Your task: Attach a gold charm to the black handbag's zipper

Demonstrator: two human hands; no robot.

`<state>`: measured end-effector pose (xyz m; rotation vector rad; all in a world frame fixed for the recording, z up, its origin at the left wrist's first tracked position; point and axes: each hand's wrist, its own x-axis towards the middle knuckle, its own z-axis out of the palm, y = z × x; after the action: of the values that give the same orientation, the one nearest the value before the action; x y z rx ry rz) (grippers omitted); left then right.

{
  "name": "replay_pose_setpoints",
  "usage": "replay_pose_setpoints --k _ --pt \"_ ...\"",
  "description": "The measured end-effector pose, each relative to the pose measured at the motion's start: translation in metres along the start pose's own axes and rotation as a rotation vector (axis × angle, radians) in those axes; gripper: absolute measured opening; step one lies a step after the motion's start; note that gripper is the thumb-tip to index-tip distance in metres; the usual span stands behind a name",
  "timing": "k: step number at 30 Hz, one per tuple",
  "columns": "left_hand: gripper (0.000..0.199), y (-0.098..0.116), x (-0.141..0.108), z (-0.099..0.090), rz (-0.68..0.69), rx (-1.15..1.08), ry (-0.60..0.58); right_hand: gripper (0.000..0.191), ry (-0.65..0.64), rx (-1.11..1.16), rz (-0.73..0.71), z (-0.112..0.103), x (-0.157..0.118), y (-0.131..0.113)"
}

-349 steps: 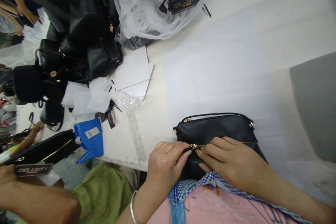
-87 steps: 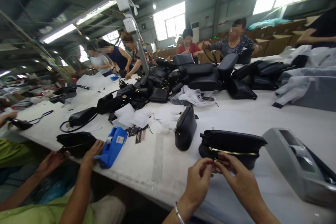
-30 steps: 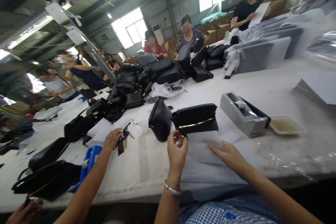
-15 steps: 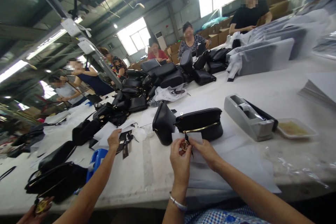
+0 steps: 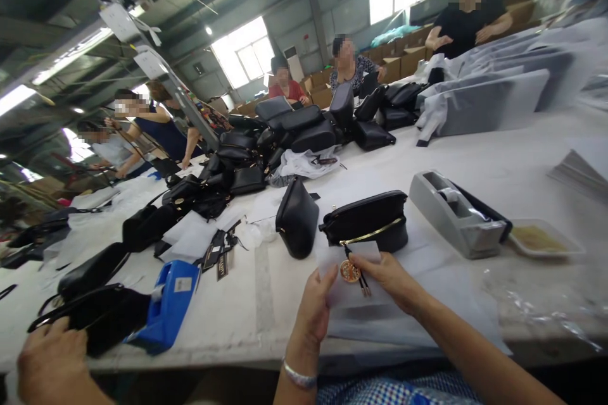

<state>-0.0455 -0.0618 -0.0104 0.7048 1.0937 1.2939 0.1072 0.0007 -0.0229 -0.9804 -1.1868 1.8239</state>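
Observation:
A black handbag (image 5: 365,218) with a gold zipper lies in front of me. From its zip pull hangs a round gold charm (image 5: 350,271) with dark cords, lying over a small sheet of white tissue paper (image 5: 338,305). My left hand (image 5: 313,310) is closed on the left side of the sheet, thumb on top, beside the charm. On the other side, my right hand (image 5: 392,278) pinches the paper with the thumb against the top of the charm. A second black bag (image 5: 297,218) stands upright just left of the handbag.
A grey tape dispenser (image 5: 456,215) and a shallow white tray (image 5: 546,240) are to the right. At left sit a blue tape dispenser (image 5: 171,307), black tags (image 5: 221,253) and a co-worker's hand (image 5: 52,354) on a bag. Behind is a heap of black bags (image 5: 294,126).
My left hand has moved off the charm, down and left, onto the paper; the charm now lies exposed on it. The co-worker's arm has drawn back from the tags toward the bag at left.

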Motion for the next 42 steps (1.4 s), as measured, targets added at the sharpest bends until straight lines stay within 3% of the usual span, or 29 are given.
replay_pose_setpoints --k 2,7,9,12,15,19,25,28,30,33,36,39,42 --pt "0.052 -0.005 -0.005 0.008 -0.002 0.066 -0.001 0.045 0.018 -0.105 -0.013 -0.003 -0.001 0.0" --pt "0.044 -0.02 -0.004 0.015 0.073 0.276 0.197 0.044 0.115 -0.365 -0.116 -0.015 -0.005 0.002" --pt "0.042 -0.022 -0.003 0.013 0.101 0.329 0.209 0.048 0.035 -0.246 -0.069 -0.022 -0.011 0.002" --pt "0.041 -0.022 -0.001 0.011 0.111 0.37 0.202 0.055 -0.09 0.108 0.046 -0.03 -0.02 0.005" --pt "0.04 -0.022 -0.001 0.01 0.123 0.381 0.215 0.047 -0.081 0.203 0.048 -0.027 -0.025 0.014" --pt "0.037 -0.024 -0.003 0.012 0.163 0.428 0.228 0.046 0.005 0.071 -0.044 -0.012 -0.02 0.032" --pt "0.038 -0.027 -0.013 0.018 0.213 0.481 0.285 0.038 0.295 -0.27 -0.315 0.008 -0.008 0.051" --pt "0.04 -0.032 -0.017 0.021 0.261 0.44 0.277 0.035 0.367 -0.357 -0.394 0.012 -0.005 0.055" --pt "0.038 -0.034 -0.017 0.021 0.3 0.493 0.304 0.037 0.349 -0.354 -0.368 0.013 -0.004 0.053" --pt "0.035 -0.032 -0.016 0.016 0.326 0.62 0.346 0.039 0.173 -0.323 -0.247 0.009 -0.005 0.042" --pt "0.033 -0.025 -0.016 0.008 0.35 0.696 0.277 0.037 0.032 -0.439 -0.216 0.005 -0.007 0.028" --pt "0.036 -0.022 -0.02 0.005 0.416 0.793 0.238 0.044 0.136 -0.605 -0.306 0.009 -0.007 0.022" --pt "0.046 -0.032 -0.022 0.01 0.455 0.955 0.353 0.047 0.245 -0.558 -0.305 0.019 -0.006 0.025"
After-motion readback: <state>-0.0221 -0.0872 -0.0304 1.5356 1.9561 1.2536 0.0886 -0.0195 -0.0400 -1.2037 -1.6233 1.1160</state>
